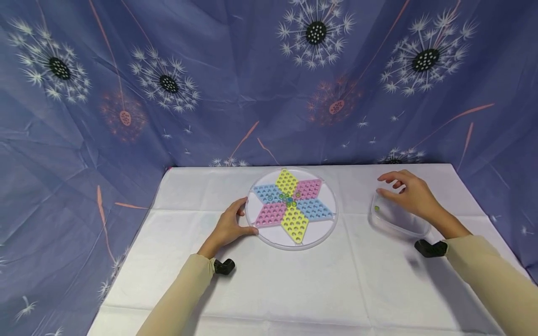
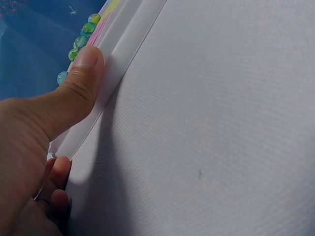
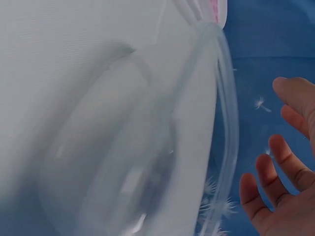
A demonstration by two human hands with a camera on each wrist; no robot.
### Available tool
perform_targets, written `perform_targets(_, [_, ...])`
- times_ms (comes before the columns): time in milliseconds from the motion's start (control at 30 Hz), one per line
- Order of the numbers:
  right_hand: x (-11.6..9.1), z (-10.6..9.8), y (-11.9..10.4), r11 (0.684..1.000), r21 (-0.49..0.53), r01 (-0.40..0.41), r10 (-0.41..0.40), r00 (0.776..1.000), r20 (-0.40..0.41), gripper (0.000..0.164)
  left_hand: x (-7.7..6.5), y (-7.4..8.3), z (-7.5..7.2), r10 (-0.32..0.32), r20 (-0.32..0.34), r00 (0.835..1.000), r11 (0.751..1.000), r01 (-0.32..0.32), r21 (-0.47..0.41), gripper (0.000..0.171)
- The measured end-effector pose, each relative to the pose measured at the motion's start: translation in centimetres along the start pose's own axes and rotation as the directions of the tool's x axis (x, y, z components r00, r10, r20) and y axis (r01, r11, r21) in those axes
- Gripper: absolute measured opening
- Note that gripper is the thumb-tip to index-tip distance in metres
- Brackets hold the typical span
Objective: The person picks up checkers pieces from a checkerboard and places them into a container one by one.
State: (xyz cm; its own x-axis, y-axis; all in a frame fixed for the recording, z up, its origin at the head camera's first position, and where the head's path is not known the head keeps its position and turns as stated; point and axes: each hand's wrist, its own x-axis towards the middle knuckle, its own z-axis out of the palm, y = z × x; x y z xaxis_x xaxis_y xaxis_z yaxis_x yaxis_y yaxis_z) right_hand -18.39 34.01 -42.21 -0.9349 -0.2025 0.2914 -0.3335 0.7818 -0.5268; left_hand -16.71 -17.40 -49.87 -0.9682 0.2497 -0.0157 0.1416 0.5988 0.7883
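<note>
Step, as judged: left hand (image 1: 227, 228) steadies the game board (image 1: 269, 234) while right hand (image 1: 409, 193) works over the clear container (image 1: 391, 227). Marbles (image 1: 289, 200) mostly grouped at board middle. Next move probably calls for a thumb-and-forefinger pinch on the green marble (image 1: 376, 208), seen toward the container's 10 o'clock side; cannot tell whether it rests on the bottom.

Pose, left: at board's 8 to 9 o'clock rim, thumb on the edge, fingers bent around it, gripping the board. Board lies flat on the surface (image 1: 307, 289).

Pose, right: above the container, which sits at board's 3 o'clock. Forearm enters from 4 o'clock; thumb and forefinger parted, pointing toward 10 o'clock; remaining fingers loosely bent. No object seen held.
</note>
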Motion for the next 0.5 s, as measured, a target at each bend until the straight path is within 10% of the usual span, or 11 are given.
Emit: perform_targets(500, [4.4, 0.0, -4.9, 0.999, 0.001, 0.049, -0.049, 0.997, 0.064, 0.03, 0.0, -0.2, 0.3, -0.008, -0.016, 1.0, 1.0, 0.008, -0.007, 0.11])
